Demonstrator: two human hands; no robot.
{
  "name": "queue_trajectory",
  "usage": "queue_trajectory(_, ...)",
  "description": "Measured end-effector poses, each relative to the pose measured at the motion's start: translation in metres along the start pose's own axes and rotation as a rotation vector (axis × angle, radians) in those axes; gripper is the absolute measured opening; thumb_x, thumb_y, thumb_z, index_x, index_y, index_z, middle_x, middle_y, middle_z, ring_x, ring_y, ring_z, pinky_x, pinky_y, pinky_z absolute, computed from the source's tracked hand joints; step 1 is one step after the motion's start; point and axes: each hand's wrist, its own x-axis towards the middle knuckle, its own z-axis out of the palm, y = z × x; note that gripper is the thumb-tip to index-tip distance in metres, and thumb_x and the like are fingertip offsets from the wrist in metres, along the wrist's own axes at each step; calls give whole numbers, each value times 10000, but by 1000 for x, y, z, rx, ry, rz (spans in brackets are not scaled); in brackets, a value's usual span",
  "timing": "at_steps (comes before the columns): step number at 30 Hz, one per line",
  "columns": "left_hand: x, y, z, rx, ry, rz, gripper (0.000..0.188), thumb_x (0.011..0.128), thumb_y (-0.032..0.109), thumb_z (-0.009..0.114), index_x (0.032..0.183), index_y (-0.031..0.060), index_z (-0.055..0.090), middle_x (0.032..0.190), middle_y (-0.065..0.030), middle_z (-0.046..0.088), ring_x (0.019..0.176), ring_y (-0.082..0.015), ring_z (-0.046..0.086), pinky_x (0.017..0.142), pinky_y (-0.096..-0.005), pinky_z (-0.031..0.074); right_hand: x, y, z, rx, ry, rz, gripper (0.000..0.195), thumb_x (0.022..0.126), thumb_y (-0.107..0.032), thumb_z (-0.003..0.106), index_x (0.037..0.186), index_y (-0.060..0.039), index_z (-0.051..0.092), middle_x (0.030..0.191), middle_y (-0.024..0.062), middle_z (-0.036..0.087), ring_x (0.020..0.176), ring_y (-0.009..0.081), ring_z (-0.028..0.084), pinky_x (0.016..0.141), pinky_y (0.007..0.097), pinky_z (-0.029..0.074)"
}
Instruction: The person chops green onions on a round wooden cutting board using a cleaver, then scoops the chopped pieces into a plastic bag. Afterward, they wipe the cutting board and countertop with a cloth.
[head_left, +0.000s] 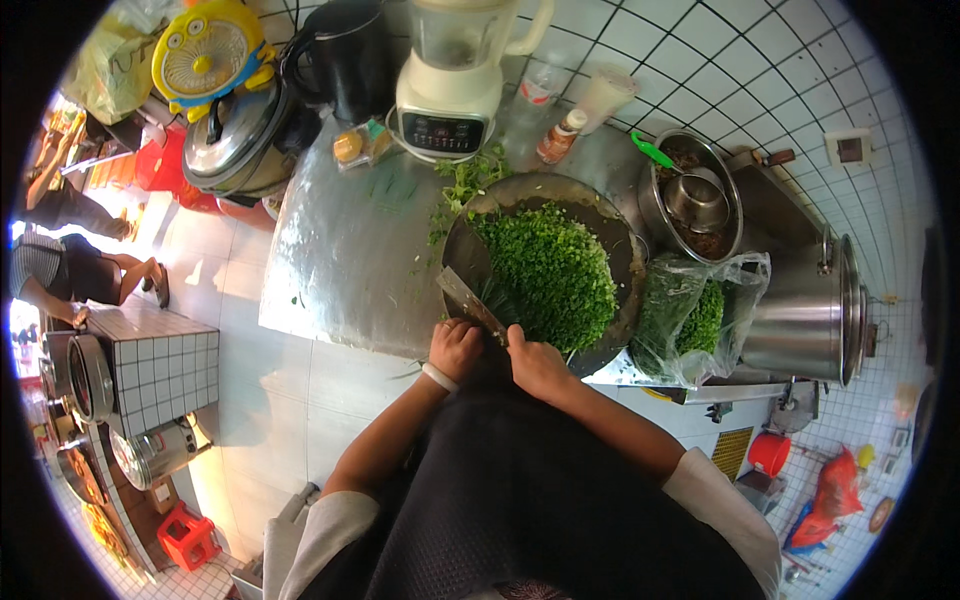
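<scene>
My right hand grips the handle of a cleaver, its blade pointing up and left over the near left part of a round chopping board. A large heap of chopped green onions covers much of the board, with longer green stalks beside the blade. My left hand, a white bracelet on its wrist, is curled at the board's near left edge, close to the blade; whether its fingers hold something is hidden. Leafy herbs lie at the board's far left edge.
Behind the board stand a blender, a seasoning bottle and a black jug. At right are a metal bowl with a green-handled utensil, a plastic bag of chopped greens and a large steel pot. A person is at far left.
</scene>
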Motion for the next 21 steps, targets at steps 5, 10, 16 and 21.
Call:
queue_trajectory(5, 12, -6, -11, -196, 129, -320, 158, 626, 54, 683, 760, 89, 608, 751, -71, 628, 716, -255, 597, 651, -357, 474, -19, 5, -37, 158, 116, 32, 259, 888, -192, 491, 1018, -32, 334, 611, 255, 567, 595, 468, 565, 534, 559, 441)
queue_trajectory(10, 66, 5, 2, -311, 107, -473, 121, 650, 49, 701, 737, 55, 617, 757, -87, 651, 734, -243, 632, 671, -332, 503, -31, 33, -67, 273, 388, 61, 293, 882, -128, 533, 1036, 0, 320, 614, 258, 532, 590, 487, 514, 473, 516, 372)
queue_trajectory(16, 63, -10, 16, -249, 38, -100, 170, 645, 81, 735, 786, 52, 644, 917, -93, 647, 954, -295, 583, 828, -372, 478, -40, 43, -54, 264, 349, 137, 263, 891, -137, 527, 1000, -24, 316, 614, 270, 533, 583, 483, 526, 470, 525, 373)
queue_trajectory(21, 48, -11, 0, -309, -80, -173, 468, 596, 133, 786, 1004, 56, 570, 1211, -192, 409, 1068, -366, 495, 897, -419, 444, -42, 41, -40, 244, 297, 185, 263, 879, -121, 504, 1026, -12, 315, 603, 259, 547, 586, 466, 551, 537, 550, 419)
